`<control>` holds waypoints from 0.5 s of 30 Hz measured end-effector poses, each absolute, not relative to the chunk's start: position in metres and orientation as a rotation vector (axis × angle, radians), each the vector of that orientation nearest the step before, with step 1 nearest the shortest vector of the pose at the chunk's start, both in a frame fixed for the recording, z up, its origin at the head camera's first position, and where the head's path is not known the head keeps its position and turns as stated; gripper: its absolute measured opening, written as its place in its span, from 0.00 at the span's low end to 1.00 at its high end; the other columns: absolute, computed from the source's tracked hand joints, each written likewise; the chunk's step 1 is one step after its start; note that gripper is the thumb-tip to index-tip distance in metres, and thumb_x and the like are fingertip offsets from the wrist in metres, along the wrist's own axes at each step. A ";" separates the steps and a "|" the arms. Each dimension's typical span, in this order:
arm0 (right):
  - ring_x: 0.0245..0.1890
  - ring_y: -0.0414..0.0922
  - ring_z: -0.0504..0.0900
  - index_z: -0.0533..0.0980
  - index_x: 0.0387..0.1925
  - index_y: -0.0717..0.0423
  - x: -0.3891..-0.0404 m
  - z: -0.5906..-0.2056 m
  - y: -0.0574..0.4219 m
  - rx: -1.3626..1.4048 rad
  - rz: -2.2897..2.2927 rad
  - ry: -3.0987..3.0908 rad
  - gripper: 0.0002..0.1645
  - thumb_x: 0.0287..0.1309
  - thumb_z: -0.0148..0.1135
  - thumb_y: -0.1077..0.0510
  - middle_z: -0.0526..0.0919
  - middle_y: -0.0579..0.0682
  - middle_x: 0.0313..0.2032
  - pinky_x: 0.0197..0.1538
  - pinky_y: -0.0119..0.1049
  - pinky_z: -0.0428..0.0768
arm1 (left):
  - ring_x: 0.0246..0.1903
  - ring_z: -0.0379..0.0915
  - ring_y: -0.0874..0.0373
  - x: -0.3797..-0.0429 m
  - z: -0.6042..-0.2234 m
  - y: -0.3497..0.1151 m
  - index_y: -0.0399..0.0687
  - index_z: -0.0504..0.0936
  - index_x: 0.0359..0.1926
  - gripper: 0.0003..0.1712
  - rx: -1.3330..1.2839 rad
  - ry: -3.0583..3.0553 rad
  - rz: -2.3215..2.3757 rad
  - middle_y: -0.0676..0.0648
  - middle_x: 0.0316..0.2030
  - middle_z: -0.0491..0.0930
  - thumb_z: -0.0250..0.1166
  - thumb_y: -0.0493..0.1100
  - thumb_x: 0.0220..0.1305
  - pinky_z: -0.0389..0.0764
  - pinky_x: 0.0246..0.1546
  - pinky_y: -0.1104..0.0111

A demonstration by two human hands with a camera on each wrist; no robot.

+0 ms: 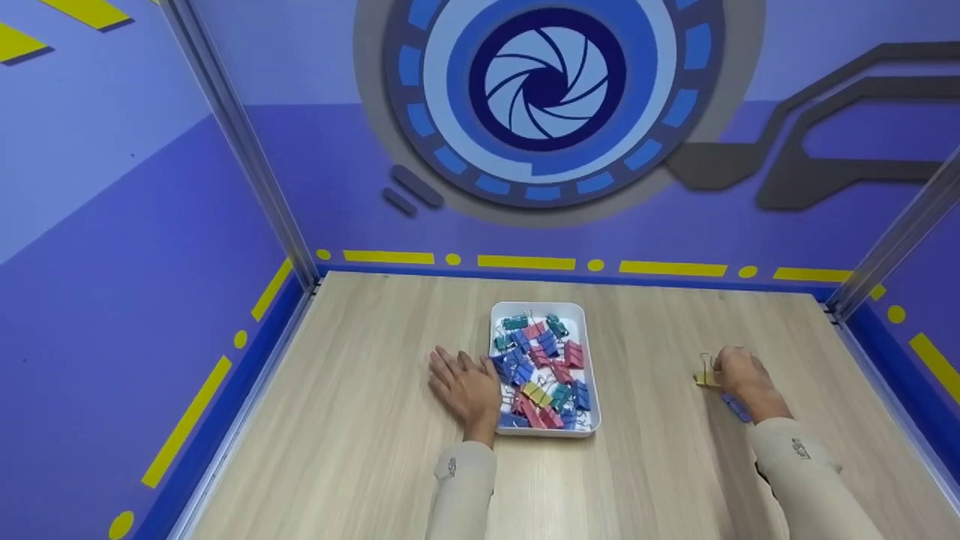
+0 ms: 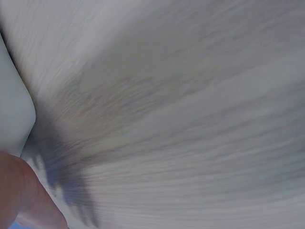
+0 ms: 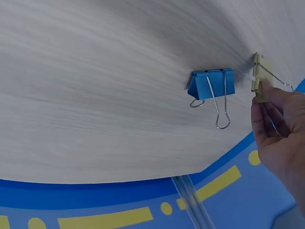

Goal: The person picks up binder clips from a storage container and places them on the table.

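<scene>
Your right hand (image 1: pixel 742 379) pinched a yellow clip (image 1: pixel 704 379) between its thumb and fingers, out on the right part of the table (image 1: pixel 645 465). The yellow clip was down close to the wood (I could not tell if it touched). A blue clip (image 3: pixel 214 85) sat on the table just beside it, with its wire loops sticking out. In the head view, the blue one was nearer to you than the yellow one, partly tucked behind your hand. Your left hand (image 1: pixel 466 386) was not grasping anything. Its fingers were stretched out, its back was turned up, and its thumb side was right at the left edge of a white tray (image 1: pixel 598 405). The tray was near the middle of the table, well apart from your right hand. Inside it lay a messy bunch of clips (image 1: pixel 561 373): red, blue, green and yellow. Behind the table stood a blue and purple wall (image 1: pixel 322 165) with a big round picture (image 1: pixel 545 88) on it
</scene>
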State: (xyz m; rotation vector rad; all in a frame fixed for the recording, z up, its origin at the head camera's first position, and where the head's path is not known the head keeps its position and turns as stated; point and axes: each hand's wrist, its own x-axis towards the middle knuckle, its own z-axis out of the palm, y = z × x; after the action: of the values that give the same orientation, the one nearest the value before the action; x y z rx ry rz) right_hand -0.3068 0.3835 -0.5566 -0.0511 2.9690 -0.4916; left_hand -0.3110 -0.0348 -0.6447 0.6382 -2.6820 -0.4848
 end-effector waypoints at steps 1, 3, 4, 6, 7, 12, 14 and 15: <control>0.23 0.44 0.69 0.78 0.21 0.67 -0.306 -0.558 0.385 -0.053 -0.490 2.969 0.12 0.60 0.60 0.73 0.73 0.50 0.21 0.27 0.36 0.69 | 0.80 0.48 0.39 -0.311 -0.644 -0.035 0.45 0.73 0.71 0.34 0.641 -2.683 -0.489 0.35 0.79 0.55 0.51 0.61 0.75 0.52 0.79 0.43; 0.23 0.43 0.68 0.76 0.19 0.65 -0.305 -0.559 0.386 -0.052 -0.489 2.969 0.13 0.60 0.60 0.73 0.71 0.48 0.20 0.27 0.34 0.67 | 0.80 0.48 0.39 -0.311 -0.643 -0.036 0.45 0.73 0.71 0.34 0.647 -2.687 -0.493 0.35 0.79 0.55 0.51 0.61 0.75 0.52 0.79 0.44; 0.23 0.43 0.68 0.76 0.19 0.64 -0.304 -0.561 0.387 -0.045 -0.491 2.968 0.14 0.61 0.60 0.72 0.70 0.48 0.20 0.27 0.34 0.67 | 0.80 0.48 0.39 -0.311 -0.642 -0.036 0.45 0.73 0.71 0.34 0.648 -2.689 -0.493 0.35 0.79 0.55 0.51 0.61 0.75 0.52 0.79 0.44; 0.24 0.44 0.70 0.78 0.22 0.67 -0.303 -0.562 0.388 -0.015 -0.499 2.962 0.12 0.61 0.60 0.72 0.72 0.49 0.21 0.28 0.36 0.70 | 0.80 0.48 0.39 -0.311 -0.642 -0.036 0.45 0.73 0.71 0.34 0.650 -2.693 -0.488 0.36 0.79 0.55 0.51 0.61 0.76 0.52 0.79 0.44; 0.25 0.44 0.70 0.79 0.24 0.68 -0.302 -0.563 0.388 -0.002 -0.500 2.961 0.10 0.61 0.60 0.72 0.73 0.50 0.22 0.28 0.36 0.71 | 0.80 0.48 0.40 -0.312 -0.641 -0.036 0.46 0.73 0.71 0.34 0.652 -2.696 -0.483 0.36 0.79 0.55 0.50 0.61 0.76 0.52 0.79 0.44; 0.26 0.47 0.75 0.80 0.32 0.74 -0.298 -0.567 0.389 0.077 -0.494 2.971 0.07 0.61 0.60 0.70 0.80 0.58 0.26 0.30 0.42 0.78 | 0.80 0.49 0.40 -0.311 -0.642 -0.034 0.46 0.74 0.70 0.34 0.662 -2.700 -0.446 0.36 0.79 0.55 0.50 0.62 0.76 0.54 0.78 0.45; 0.26 0.47 0.75 0.80 0.34 0.76 -0.298 -0.569 0.388 0.083 -0.476 2.996 0.08 0.61 0.60 0.70 0.81 0.62 0.28 0.29 0.43 0.78 | 0.79 0.50 0.39 -0.311 -0.643 -0.033 0.45 0.75 0.70 0.34 0.662 -2.687 -0.449 0.35 0.78 0.56 0.51 0.61 0.75 0.55 0.78 0.44; 0.26 0.48 0.75 0.79 0.34 0.76 -0.298 -0.569 0.387 0.078 -0.464 3.017 0.07 0.61 0.60 0.70 0.81 0.63 0.28 0.29 0.43 0.78 | 0.79 0.50 0.39 -0.311 -0.642 -0.034 0.44 0.75 0.69 0.34 0.662 -2.682 -0.456 0.35 0.78 0.56 0.52 0.61 0.75 0.56 0.78 0.44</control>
State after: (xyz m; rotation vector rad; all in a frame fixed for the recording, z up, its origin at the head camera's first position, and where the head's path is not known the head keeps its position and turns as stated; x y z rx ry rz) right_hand -0.2979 0.3871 -0.5688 0.0778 3.0171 -0.4640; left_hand -0.3110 -0.0335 -0.6424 0.6621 -2.6818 -0.4558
